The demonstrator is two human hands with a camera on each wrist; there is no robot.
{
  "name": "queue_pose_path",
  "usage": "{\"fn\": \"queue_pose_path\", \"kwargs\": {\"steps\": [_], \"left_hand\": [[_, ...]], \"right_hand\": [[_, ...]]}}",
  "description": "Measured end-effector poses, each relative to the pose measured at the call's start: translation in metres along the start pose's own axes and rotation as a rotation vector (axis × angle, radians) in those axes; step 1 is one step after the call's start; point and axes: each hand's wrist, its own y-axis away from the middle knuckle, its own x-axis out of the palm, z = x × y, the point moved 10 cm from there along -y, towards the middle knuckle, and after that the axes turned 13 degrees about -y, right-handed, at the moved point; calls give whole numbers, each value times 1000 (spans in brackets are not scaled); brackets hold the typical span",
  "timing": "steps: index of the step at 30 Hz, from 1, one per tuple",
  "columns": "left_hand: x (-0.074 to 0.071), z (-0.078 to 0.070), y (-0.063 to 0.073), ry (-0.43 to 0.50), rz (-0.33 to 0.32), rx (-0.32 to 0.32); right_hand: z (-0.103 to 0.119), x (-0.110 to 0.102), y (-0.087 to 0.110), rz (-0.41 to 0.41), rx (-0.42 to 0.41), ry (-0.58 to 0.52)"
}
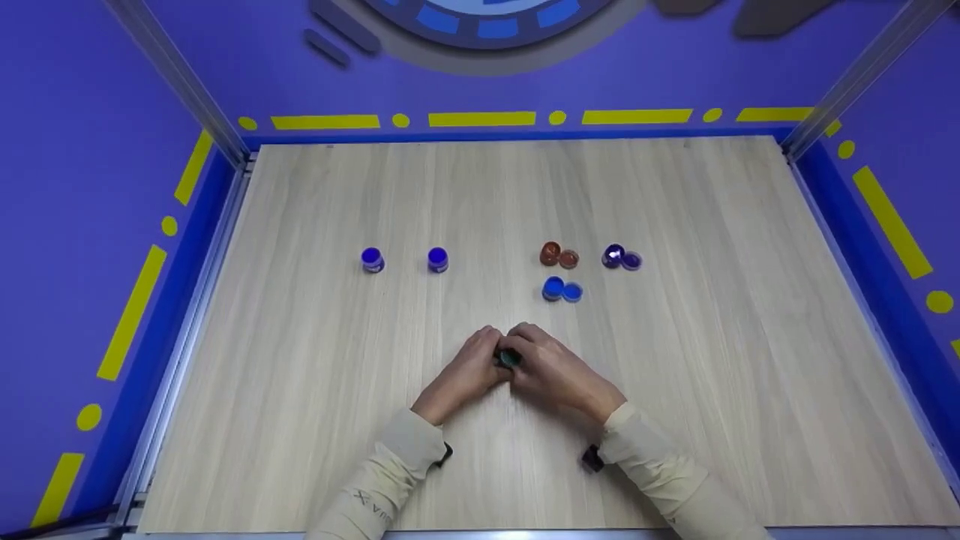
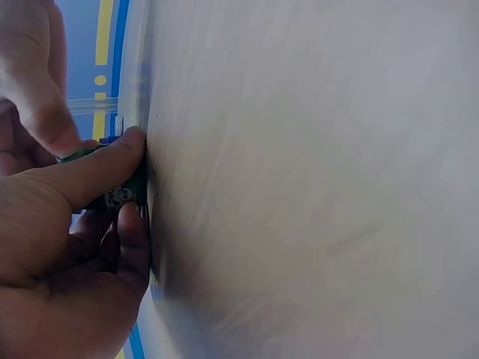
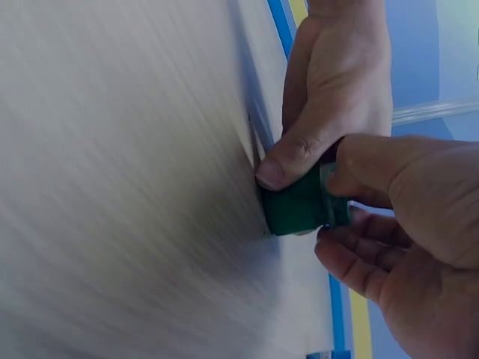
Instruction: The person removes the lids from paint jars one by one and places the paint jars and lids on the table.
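Near the front middle of the table, my left hand (image 1: 466, 369) grips a small green paint pot (image 3: 292, 211) round its body, low against the tabletop. On the other side, my right hand (image 1: 559, 373) pinches the pot's lid (image 3: 338, 196) between thumb and fingers. The left thumb lies along the pot's side, over part of its label, in the left wrist view. From above, the fingers of both hands hide most of the pot.
Beyond the hands stand three opened pots, red-brown (image 1: 550, 253), purple (image 1: 613, 256) and blue (image 1: 553, 288), each with its lid lying beside it. Farther left are two upright pots with blue-violet tops (image 1: 372, 259). Blue-purple walls (image 1: 480, 94) enclose the wooden table (image 1: 315, 322).
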Motion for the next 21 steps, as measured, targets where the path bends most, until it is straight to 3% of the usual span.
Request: {"fn": "queue_pose_path", "kwargs": {"steps": [5,11,16,21], "left_hand": [[-1,-2,1,4,0,9],[-2,-6,4,8,-20,15],[0,-6,5,-8,-8,-19],[2,-5,6,1,7,-67]], "right_hand": [[-3,-9,3,-7,27,-84],[-8,-21,11,-77,25,-250],[-11,-26,19,-114,4,-301],[-18,-30,26,-136,39,-325]]}}
